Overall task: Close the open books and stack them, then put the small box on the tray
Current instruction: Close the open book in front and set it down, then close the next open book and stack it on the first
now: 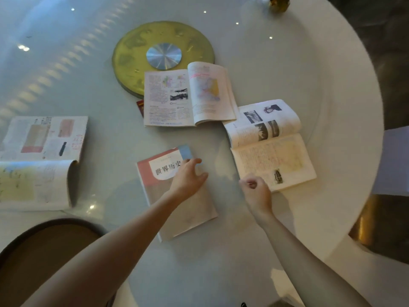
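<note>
**One book shut, three open on a glossy round worktop**

The worktop (287,69) is round, pale and glossy, with ceiling lights mirrored in it as bright dots and a curved row of soft patches on the left. Near its middle lies a gold disc (132,56) with a silver hub (163,56). Dark floor shows past the right edge, and a dark chair seat (44,247) sits at the lower left.

A closed book (163,173) with a pink and beige cover lies in front of the person. The left hand (188,178) rests flat on its upper right part, fingers spread wide. The right hand (257,191) is curled loosely into a fist holding nothing, at the near corner of the right open book (272,145). A second open book (188,96) lies beyond, overlapping the disc's edge, with a small red thing (140,107) peeking from under its left side. A third open book (37,160) lies far left. A gold object (279,3) stands at the far edge.
</note>
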Available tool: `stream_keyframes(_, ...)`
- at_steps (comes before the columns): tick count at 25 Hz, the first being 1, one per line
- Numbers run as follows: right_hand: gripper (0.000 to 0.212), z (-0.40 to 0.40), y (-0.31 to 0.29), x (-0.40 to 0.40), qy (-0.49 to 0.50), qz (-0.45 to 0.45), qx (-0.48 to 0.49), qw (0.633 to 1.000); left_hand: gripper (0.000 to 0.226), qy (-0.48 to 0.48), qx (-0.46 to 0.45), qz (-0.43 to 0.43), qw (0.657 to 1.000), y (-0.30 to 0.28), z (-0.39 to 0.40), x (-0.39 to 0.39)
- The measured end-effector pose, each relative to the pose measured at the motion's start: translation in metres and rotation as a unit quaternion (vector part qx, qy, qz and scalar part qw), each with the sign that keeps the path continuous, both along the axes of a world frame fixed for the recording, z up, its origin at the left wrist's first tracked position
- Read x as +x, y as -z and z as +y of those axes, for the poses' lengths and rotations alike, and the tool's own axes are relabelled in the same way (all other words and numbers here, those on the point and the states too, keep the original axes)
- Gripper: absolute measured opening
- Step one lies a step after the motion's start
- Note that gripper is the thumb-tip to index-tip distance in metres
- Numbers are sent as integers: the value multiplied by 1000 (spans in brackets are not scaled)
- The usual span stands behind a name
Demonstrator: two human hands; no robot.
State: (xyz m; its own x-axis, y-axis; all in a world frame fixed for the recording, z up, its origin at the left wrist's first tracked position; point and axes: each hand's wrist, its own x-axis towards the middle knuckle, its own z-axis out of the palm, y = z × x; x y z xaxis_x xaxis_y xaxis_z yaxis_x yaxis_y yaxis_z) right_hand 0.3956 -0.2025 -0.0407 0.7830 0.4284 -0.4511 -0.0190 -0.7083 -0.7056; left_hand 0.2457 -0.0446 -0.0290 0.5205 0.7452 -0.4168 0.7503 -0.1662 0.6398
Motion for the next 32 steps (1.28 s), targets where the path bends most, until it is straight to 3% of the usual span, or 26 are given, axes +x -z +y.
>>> stream_keyframes(3,38,-30,-2,59,130,-29,2,991,58,-81,-146,-55,984,-7,-14,59)
stream_keyframes(6,53,-53,7,126,100,-93,-59,989,65,-155,-239,-39,958,1,-33,105)
stream_keyframes(10,51,-62,12,192,8,-146,-81,986,16,-171,-250,-25,953,15,-56,134)
stream_keyframes(13,53,-64,15,213,9,-76,-87,993,16,-202,-234,-25,951,13,-68,145)
stream_keyframes(20,10,-87,16,208,61,-12,-52,997,24,-241,-232,-23,942,19,-78,134)
stream_keyframes(23,18,-112,5,195,73,40,-32,996,26,-256,-257,-40,931,14,-92,113)
stream_keyframes(26,5,-135,-16,180,104,106,43,988,28,-277,-299,-61,911,5,-105,86)
stream_keyframes(29,13,-143,-41,176,124,200,142,961,27,-317,-339,-90,881,-6,-108,66)
stream_keyframes(32,12,-125,-61,182,112,230,188,948,31,-354,-376,-141,845,-16,-99,63)
